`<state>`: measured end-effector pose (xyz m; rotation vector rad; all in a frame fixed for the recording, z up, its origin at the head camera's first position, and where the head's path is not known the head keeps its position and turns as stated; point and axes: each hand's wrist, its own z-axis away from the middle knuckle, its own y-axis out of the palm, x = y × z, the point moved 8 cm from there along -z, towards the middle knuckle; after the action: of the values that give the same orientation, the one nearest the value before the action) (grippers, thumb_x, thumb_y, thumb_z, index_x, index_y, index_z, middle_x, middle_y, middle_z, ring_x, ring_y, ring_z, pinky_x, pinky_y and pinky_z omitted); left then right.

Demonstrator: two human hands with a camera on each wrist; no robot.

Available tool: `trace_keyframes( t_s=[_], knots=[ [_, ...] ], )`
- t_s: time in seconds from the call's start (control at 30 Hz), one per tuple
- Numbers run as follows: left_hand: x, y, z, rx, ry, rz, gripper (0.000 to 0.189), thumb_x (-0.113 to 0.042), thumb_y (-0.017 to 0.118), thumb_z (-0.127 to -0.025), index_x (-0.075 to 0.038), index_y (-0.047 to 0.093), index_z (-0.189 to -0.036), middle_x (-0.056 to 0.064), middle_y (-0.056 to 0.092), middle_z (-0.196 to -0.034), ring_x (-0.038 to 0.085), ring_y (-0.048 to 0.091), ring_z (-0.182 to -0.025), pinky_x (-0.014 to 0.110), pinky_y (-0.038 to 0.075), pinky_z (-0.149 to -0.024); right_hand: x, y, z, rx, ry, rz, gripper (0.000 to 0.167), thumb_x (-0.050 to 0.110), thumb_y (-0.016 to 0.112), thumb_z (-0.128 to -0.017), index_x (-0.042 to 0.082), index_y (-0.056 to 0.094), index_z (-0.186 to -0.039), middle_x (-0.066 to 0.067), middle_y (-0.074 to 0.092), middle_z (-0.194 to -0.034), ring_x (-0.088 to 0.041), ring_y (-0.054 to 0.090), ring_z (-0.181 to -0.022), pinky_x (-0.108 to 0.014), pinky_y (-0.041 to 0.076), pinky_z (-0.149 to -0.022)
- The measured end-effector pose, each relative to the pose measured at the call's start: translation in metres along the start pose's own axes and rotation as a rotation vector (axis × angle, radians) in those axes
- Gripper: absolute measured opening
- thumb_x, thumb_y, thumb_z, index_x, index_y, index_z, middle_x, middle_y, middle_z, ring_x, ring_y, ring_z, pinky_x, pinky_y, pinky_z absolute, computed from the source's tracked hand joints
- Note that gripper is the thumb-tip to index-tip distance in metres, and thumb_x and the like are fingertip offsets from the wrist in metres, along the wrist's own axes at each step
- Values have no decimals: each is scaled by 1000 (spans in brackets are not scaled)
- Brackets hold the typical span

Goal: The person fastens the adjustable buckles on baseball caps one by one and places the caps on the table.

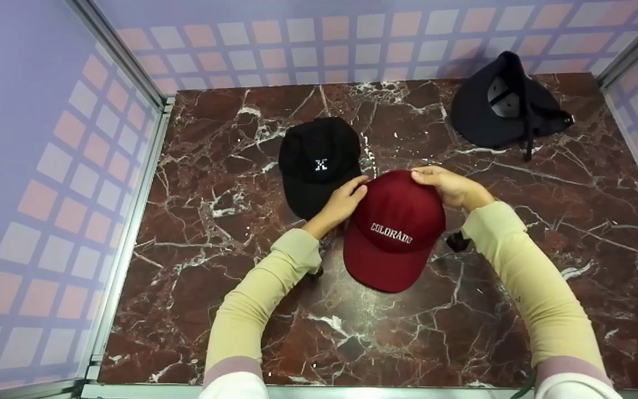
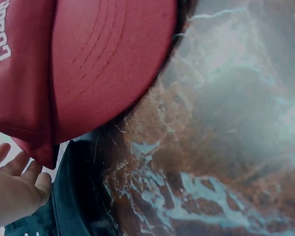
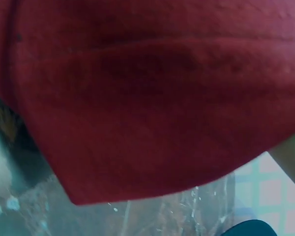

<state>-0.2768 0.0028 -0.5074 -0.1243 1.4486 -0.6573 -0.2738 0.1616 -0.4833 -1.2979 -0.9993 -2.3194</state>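
A dark red baseball cap [image 1: 402, 210] with white COLORADO lettering is held between both hands, its brim toward the person. The left hand [image 1: 341, 204] grips the cap's left edge near the back, its fingertips at the lower rim in the left wrist view. At the back right of the crown, the right hand [image 1: 447, 185] pinches the cap, thumb on top and the other fingers partly hidden. Close beside the left hand lies a black cap [image 1: 319, 147] with a small white emblem. In the right wrist view, red fabric [image 3: 152, 128] covers most of the frame.
A dark navy cap [image 1: 474, 113] lies tipped at the back right, its inside and strap showing. Brown marble-patterned tabletop [image 1: 197, 310] spreads under everything. Checkered panels [image 1: 64, 166] on metal posts wall in the left, back and right sides.
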Motion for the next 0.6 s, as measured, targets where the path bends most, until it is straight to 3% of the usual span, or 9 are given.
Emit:
trace_keyframes(
  t_s=[0.2, 0.37, 0.5, 0.6],
  knots=[
    [1, 8, -5, 53, -45, 151, 34, -21, 41, -93, -5, 53, -121, 9, 53, -124, 18, 48, -113, 27, 36, -95, -6, 3, -4, 44, -15, 18, 22, 17, 38, -94, 13, 60, -93, 2, 66, -82, -9, 63, -73, -23, 50, -65],
    [3, 12, -7, 61, -77, 268, 23, -12, 43, -92, 3, 58, -101, 9, 59, -103, 12, 50, -89, 18, 38, -77, -9, 3, -6, 52, -27, 56, 20, 18, 39, -94, 14, 58, -94, 3, 65, -83, -9, 62, -73, -22, 50, -64],
    [6, 13, -6, 49, -110, 401, 17, -9, 40, -92, -1, 55, -87, -1, 50, -80, 8, 44, -73, 17, 36, -66, -12, 3, -7, 41, -22, 63, 19, 18, 40, -94, 15, 57, -87, 4, 63, -79, -7, 61, -69, -20, 48, -60],
    [7, 13, -5, 41, -103, 512, 18, -7, 38, -91, -6, 51, -79, -3, 45, -72, 7, 43, -69, 17, 35, -65, -12, 2, -5, 40, -29, 69, 21, 17, 39, -94, 15, 57, -85, 5, 61, -77, -6, 59, -66, -19, 47, -59]
  ],
)
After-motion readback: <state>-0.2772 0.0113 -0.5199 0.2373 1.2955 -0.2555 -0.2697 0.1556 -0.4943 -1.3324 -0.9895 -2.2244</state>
